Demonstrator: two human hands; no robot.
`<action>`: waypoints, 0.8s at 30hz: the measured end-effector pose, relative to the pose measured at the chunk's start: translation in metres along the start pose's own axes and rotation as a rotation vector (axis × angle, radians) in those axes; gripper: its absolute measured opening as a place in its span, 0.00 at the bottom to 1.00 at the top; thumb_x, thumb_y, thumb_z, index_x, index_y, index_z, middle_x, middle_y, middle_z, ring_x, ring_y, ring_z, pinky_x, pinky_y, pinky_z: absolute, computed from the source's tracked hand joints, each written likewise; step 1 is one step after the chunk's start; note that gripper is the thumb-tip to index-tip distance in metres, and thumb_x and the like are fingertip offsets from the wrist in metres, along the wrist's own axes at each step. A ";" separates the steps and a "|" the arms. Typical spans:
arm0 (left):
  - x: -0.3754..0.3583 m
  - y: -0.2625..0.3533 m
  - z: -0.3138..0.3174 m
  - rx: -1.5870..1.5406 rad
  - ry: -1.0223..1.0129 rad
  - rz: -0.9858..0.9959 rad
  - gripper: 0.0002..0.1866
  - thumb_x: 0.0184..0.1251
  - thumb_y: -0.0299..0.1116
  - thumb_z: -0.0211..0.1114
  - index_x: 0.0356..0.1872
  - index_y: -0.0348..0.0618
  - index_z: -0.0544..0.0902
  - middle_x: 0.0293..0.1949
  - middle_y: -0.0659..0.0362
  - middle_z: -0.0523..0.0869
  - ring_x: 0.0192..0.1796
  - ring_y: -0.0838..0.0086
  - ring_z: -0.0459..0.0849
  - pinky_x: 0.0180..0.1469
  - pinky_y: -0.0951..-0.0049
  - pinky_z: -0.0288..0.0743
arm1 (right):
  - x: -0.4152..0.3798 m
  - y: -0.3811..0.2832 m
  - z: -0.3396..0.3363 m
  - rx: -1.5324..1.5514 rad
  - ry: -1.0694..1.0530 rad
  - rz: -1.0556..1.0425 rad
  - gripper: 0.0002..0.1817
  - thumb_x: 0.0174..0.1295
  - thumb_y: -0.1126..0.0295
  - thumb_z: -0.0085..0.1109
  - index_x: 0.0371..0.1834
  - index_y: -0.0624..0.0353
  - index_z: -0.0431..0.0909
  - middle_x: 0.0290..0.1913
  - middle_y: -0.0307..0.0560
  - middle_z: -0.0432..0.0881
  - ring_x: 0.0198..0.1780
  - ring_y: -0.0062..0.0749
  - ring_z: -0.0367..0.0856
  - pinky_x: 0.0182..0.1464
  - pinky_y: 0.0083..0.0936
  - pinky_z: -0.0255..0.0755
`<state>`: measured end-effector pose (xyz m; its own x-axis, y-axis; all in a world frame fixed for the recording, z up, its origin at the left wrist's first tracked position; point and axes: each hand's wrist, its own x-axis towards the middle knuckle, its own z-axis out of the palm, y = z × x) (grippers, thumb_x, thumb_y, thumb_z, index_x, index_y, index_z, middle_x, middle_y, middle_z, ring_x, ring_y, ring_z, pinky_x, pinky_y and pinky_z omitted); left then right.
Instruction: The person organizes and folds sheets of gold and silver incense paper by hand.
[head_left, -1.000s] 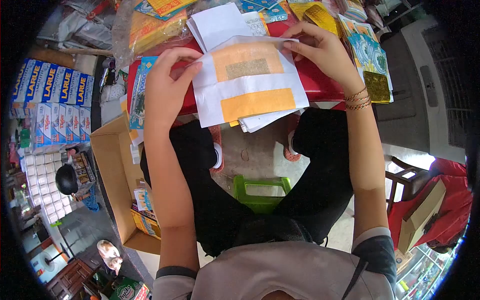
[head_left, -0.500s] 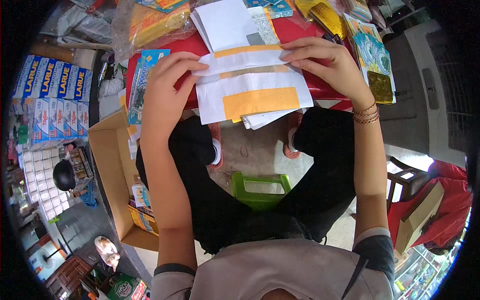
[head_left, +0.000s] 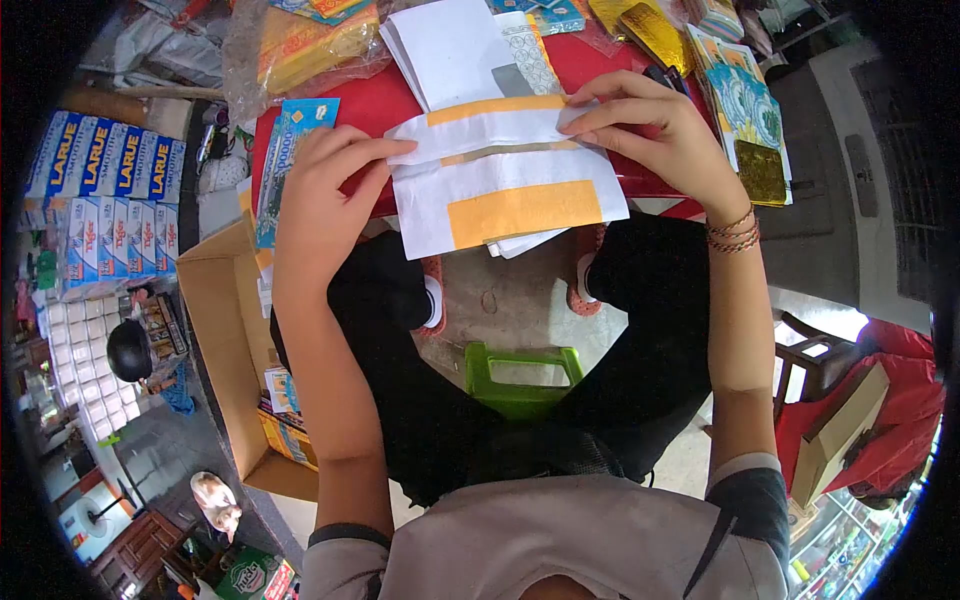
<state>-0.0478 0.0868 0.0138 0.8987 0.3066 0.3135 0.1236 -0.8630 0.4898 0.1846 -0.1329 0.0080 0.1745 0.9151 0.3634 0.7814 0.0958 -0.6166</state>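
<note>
A white sheet of paper with orange-yellow panels [head_left: 425, 213] lies across the near edge of the red table [head_left: 585, 62], its far part folded over toward me. My left hand [head_left: 335, 185] pinches the left end of the folded strip. At the other end, my right hand [head_left: 655, 130] pinches the strip between thumb and fingers. More white sheets [head_left: 530, 244] show under the paper's near edge. Just beyond the fold rests a stack of white paper [head_left: 450, 50]. Blue printed paper [head_left: 290, 165] lies beside my left hand.
Plastic-wrapped yellow paper bundles [head_left: 315, 45] are at the table's far left. Gold packs [head_left: 655, 38] and printed papers [head_left: 745, 105] lie at the right. An open cardboard box [head_left: 215, 330] stands on my left. A green plastic stool [head_left: 520, 400] is between my legs.
The folded strip and the sheet have shifted slightly, covering more of the loose sheets beneath. My left hand has lowered a little; both hands still pinch the strip's ends.
</note>
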 end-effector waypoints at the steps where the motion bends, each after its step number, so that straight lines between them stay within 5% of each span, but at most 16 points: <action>1: -0.001 0.001 -0.001 0.000 -0.002 0.001 0.10 0.56 0.22 0.64 0.39 0.42 0.86 0.34 0.56 0.80 0.41 0.66 0.78 0.47 0.71 0.70 | 0.000 0.000 0.000 0.001 0.001 0.002 0.09 0.56 0.72 0.64 0.40 0.56 0.86 0.43 0.43 0.81 0.44 0.31 0.80 0.50 0.23 0.73; 10: -0.008 -0.002 -0.001 -0.099 -0.080 -0.028 0.15 0.56 0.27 0.66 0.47 0.40 0.83 0.39 0.54 0.82 0.42 0.67 0.78 0.49 0.72 0.70 | -0.001 0.000 0.000 -0.024 -0.008 0.032 0.08 0.58 0.72 0.63 0.39 0.61 0.83 0.40 0.44 0.84 0.42 0.30 0.82 0.50 0.25 0.75; 15: -0.010 0.002 -0.002 -0.184 -0.138 -0.078 0.25 0.44 0.34 0.76 0.48 0.42 0.81 0.38 0.57 0.78 0.43 0.65 0.76 0.50 0.67 0.70 | -0.004 0.001 -0.002 0.009 -0.015 0.116 0.07 0.59 0.73 0.62 0.37 0.64 0.82 0.37 0.44 0.84 0.39 0.26 0.82 0.48 0.22 0.74; 24: -0.012 0.004 0.000 -0.015 -0.110 -0.076 0.22 0.41 0.35 0.76 0.41 0.43 0.81 0.39 0.58 0.76 0.47 0.64 0.72 0.55 0.66 0.65 | -0.007 0.006 -0.003 0.164 -0.053 0.184 0.06 0.59 0.75 0.61 0.38 0.65 0.81 0.37 0.41 0.84 0.42 0.22 0.80 0.51 0.21 0.72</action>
<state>-0.0579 0.0801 0.0120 0.9279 0.3244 0.1840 0.1876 -0.8324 0.5214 0.1901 -0.1401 0.0040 0.2703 0.9417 0.2001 0.6305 -0.0160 -0.7760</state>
